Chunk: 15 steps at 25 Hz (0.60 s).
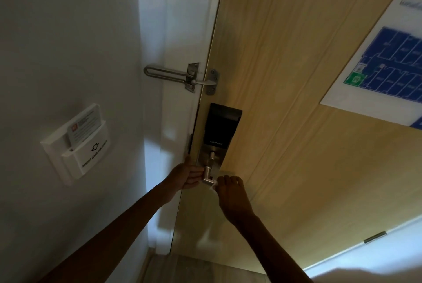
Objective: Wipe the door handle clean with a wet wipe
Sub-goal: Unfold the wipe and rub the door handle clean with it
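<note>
A silver lever door handle (207, 175) sticks out from a black and silver smart lock plate (220, 127) on a light wooden door (296, 100). My left hand (188, 175) grips the handle from the left, fingers curled around it. My right hand (229, 189) is just to the right of the handle, pinching a white wet wipe (213, 184) against the handle's end. Most of the wipe is hidden under my fingers.
A metal swing-bar door guard (182, 77) bridges the white frame and door above the lock. A white key-card holder (77, 143) with a card in it hangs on the left wall. A blue floor-plan sign (383, 63) is fixed on the door at right.
</note>
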Available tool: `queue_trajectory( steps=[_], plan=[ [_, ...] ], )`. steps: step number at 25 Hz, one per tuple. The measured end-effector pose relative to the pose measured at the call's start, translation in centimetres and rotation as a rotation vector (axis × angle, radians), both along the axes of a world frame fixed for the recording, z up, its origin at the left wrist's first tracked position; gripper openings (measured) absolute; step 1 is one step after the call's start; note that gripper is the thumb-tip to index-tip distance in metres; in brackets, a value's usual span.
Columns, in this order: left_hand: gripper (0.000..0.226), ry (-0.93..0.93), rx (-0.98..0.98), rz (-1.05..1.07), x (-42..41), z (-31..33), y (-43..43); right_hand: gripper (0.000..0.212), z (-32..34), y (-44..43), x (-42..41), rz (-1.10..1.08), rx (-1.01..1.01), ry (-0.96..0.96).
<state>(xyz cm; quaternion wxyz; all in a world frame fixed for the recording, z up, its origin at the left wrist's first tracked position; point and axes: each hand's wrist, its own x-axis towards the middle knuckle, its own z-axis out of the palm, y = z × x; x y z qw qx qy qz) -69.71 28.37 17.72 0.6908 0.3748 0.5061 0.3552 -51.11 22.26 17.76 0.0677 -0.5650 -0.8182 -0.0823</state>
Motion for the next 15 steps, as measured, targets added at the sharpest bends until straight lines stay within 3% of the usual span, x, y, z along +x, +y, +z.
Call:
queue_trajectory(
  steps=[3, 8, 12, 15],
  plan=[
    [0.067, -0.001, 0.013, -0.021, -0.2, -0.2, 0.1, 0.022, -0.1, 0.0, -2.6, -0.001, 0.009, 0.057],
    [0.064, 0.039, 0.049, -0.056, -0.2, -0.7, 0.1, 0.014, 0.2, -0.8, 3.6, -0.005, 0.062, 0.052],
    [0.061, 0.075, 0.11, -0.103, 0.0, -1.0, -0.1, 0.017, -0.4, 0.0, -0.6, -0.04, -0.026, 0.119],
    [0.061, 0.088, 0.115, -0.123, 0.0, -0.8, 0.0, 0.016, -0.7, 0.0, -0.2, 0.029, 0.015, 0.128]
  ],
)
